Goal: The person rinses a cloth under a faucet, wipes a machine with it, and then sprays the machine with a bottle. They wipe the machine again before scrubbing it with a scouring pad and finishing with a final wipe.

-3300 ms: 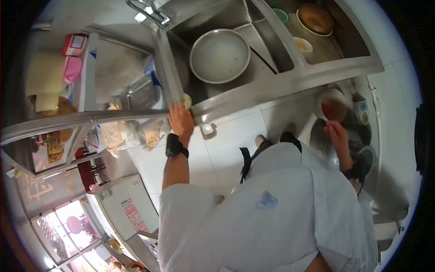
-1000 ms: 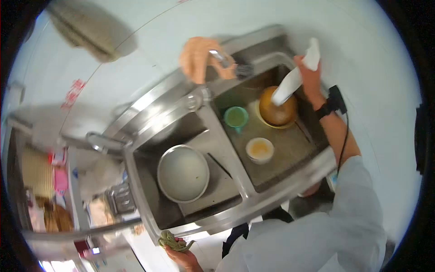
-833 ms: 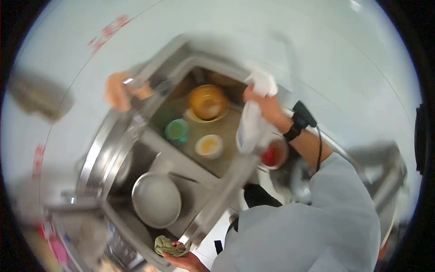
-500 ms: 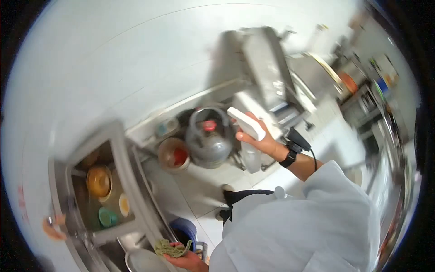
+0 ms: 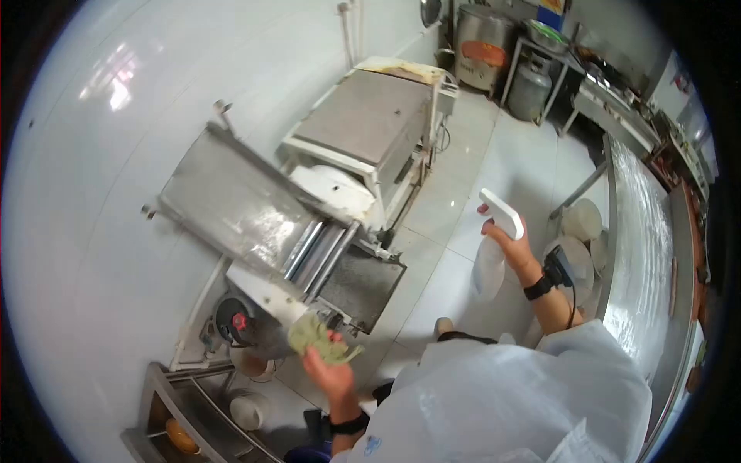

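My right hand (image 5: 519, 251) is wrapped round the neck of a spray bottle (image 5: 489, 266) with a white trigger head and a translucent body. The bottle hangs upright over the tiled floor. A crumpled green cloth (image 5: 315, 338) is gripped in my left hand (image 5: 330, 376), held near the lower end of a steel roller machine (image 5: 239, 208). That machine has a sloping metal tray and bright rollers (image 5: 320, 255). Whether the cloth touches the machine's side cannot be told. Dark bands circle both wrists.
Behind the roller machine stands a wide steel-topped machine (image 5: 367, 116). On the right runs a long steel table (image 5: 637, 231) with white buckets (image 5: 580, 220) beneath. A steel sink (image 5: 158, 393) is at lower left. A gas cylinder (image 5: 530, 91) stands at the back.
My view has swung right, away from the sink towards the machines and table. My left hand has lifted the cloth from beside the sink to the roller machine. The spray bottle stays in my right hand.
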`<state>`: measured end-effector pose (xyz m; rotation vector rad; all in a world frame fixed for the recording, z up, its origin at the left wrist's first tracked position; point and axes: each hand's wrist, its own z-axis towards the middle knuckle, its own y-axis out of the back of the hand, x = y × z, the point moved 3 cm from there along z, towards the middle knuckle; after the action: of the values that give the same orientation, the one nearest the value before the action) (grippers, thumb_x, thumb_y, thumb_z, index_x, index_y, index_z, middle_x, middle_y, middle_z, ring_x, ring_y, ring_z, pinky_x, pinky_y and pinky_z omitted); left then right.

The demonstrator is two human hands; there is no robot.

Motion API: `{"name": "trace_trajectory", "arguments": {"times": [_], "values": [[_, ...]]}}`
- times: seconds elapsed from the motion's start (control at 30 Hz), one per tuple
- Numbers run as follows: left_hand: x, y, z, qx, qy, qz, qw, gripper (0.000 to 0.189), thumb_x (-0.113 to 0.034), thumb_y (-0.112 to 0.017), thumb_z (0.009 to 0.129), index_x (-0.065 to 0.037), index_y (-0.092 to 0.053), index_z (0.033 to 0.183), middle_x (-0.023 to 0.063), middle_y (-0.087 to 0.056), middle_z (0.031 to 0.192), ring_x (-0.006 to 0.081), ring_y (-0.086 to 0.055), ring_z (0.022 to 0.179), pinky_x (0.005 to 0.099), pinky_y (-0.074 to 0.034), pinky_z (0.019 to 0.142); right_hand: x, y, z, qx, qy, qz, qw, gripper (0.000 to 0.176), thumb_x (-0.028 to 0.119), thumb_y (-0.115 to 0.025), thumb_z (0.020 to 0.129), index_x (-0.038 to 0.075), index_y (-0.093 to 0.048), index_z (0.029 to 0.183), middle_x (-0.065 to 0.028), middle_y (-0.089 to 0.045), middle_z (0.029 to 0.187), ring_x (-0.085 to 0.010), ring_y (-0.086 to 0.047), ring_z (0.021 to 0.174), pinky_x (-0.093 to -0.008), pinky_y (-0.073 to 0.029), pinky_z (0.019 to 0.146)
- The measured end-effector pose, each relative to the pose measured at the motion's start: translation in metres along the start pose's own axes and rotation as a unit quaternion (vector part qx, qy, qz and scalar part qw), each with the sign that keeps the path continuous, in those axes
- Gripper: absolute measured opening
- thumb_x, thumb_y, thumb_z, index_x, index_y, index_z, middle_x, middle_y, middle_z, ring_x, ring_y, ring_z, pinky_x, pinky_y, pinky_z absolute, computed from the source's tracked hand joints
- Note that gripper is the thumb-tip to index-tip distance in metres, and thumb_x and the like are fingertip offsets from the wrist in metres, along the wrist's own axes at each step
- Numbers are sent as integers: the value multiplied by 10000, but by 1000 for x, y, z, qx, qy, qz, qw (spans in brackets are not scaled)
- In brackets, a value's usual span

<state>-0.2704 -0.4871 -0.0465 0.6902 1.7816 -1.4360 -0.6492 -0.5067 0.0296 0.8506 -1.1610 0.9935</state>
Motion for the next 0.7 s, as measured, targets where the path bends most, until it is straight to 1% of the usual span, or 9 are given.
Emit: {"name": "trace_trajectory", "arguments": {"times": [0.07, 0.1, 0.17, 0.2, 0.33, 0.47, 0.57, 0.63, 0.7], "values": [[38, -65, 4, -9, 34, 8, 999, 314, -238, -406, 874, -21, -435, 1099, 104, -531, 908, 202, -520, 760, 319, -423, 654, -8, 43, 17, -13, -22, -54, 998, 281, 56, -578, 721, 26, -541, 998, -17, -555, 898, -71, -486, 724, -216, -414, 647], [50, -92, 8, -1, 32, 10, 999, 314, -238, -406, 874, -21, -435, 1099, 104, -531, 908, 202, -520, 760, 319, -423, 654, -10, 61, 27, -19, -18, -51, 998, 281, 56, -578, 721, 26, -541, 998, -17, -555, 898, -71, -486, 724, -216, -414, 647], [78, -138, 17, 20, 88, 58, 994, 300, -223, -414, 872, -32, -440, 1101, 96, -530, 896, 187, -517, 753, 311, -416, 658, -15, 93, 47, -30, -10, -56, 998, 268, 61, -583, 733, 24, -536, 995, -9, -555, 890, -75, -489, 743, -222, -412, 663], [90, -152, 24, 23, 88, 71, 993, 297, -213, -423, 870, -31, -440, 1104, 84, -527, 879, 171, -512, 743, 304, -413, 654, -20, 108, 57, -33, -6, -58, 998, 264, 60, -586, 739, 20, -533, 994, -8, -554, 890, -75, -489, 766, -228, -411, 676], [133, -202, 62, 24, 78, 87, 993, 290, -202, -431, 867, -28, -447, 1098, 68, -520, 879, 154, -502, 726, 286, -405, 626, -46, 153, 106, -47, -5, -71, 996, 268, 57, -576, 731, 24, -537, 994, -7, -555, 888, -74, -486, 776, -226, -410, 677], [178, -249, 107, 21, 74, 97, 992, 278, -184, -425, 859, -8, -458, 1073, 67, -530, 869, 149, -504, 711, 267, -398, 640, -80, 181, 181, -38, -17, -46, 998, 280, 53, -546, 705, 23, -541, 984, -6, -551, 877, -73, -480, 772, -222, -406, 673], [213, -280, 154, -24, 66, 96, 993, 260, -185, -431, 857, -32, -468, 1064, 54, -518, 867, 147, -497, 721, 267, -400, 610, -87, 193, 251, 0, -37, -48, 998, 297, 48, -535, 687, 22, -542, 983, -5, -550, 876, -74, -477, 769, -219, -404, 673], [244, -296, 197, -30, 47, 80, 995, 239, -167, -428, 852, -28, -477, 1039, 54, -519, 856, 146, -496, 715, 267, -402, 604, -91, 200, 298, 19, -53, -62, 997, 307, 44, -535, 679, 21, -543, 984, -5, -549, 878, -73, -476, 770, -217, -403, 673], [263, -323, 238, -104, -13, 73, 992, 217, -160, -411, 861, -14, -479, 1006, 60, -530, 834, 130, -503, 674, 246, -405, 572, -96, 206, 346, 26, -43, -46, 998, 326, 38, -530, 668, 22, -546, 994, -5, -549, 878, -72, -479, 741, -220, -408, 655]]}}
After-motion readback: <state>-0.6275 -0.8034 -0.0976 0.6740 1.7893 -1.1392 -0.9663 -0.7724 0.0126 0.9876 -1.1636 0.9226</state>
